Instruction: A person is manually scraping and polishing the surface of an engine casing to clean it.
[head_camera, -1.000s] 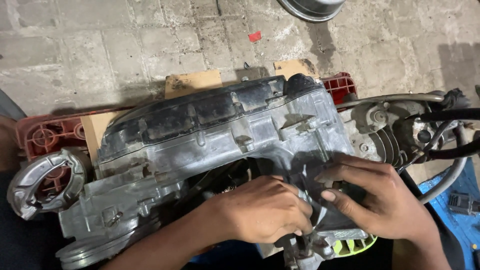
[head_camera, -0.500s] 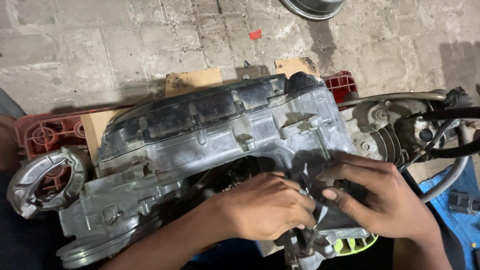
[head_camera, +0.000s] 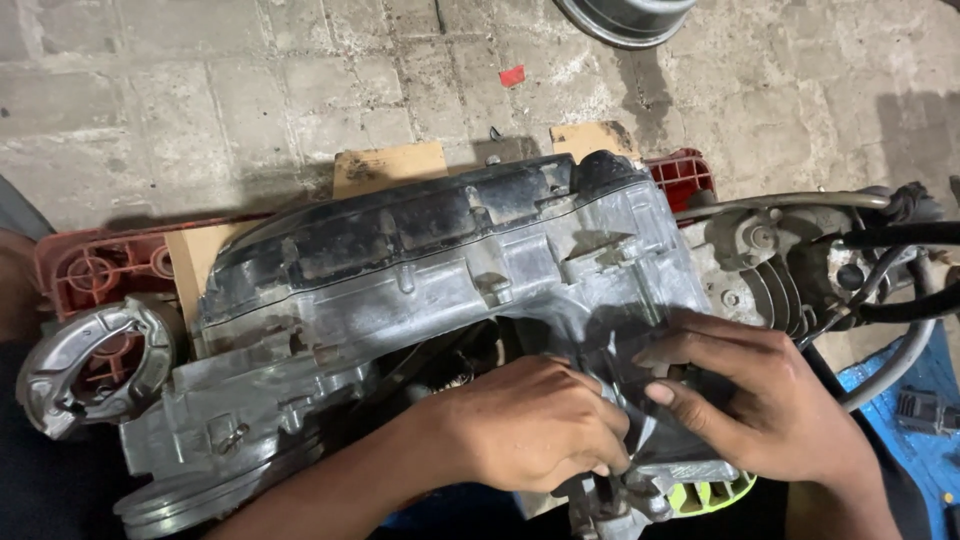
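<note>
A grey, grimy scooter engine casing (head_camera: 440, 290) lies across red plastic pallets (head_camera: 95, 268) and cardboard pieces (head_camera: 388, 165). My left hand (head_camera: 530, 425) is curled around a small metal part at the casing's lower right edge; what the fingers hold is hidden. My right hand (head_camera: 760, 400) presses its fingers flat against the casing's right end, thumb close to my left hand. A yellow-green fan (head_camera: 710, 492) peeks out below both hands. The finned cylinder (head_camera: 775, 290) with black hoses (head_camera: 895, 240) sticks out to the right.
A brake shoe assembly (head_camera: 85, 365) sits at the casing's left end. A metal bowl (head_camera: 625, 18) stands at the top on the stone-block floor (head_camera: 250, 80), near a red scrap (head_camera: 511, 75). A blue sheet (head_camera: 915, 420) with a black part lies at right.
My left hand has shifted slightly right and down along the casing's lower edge, closing tighter. My right hand stays pressed on the casing's right end.
</note>
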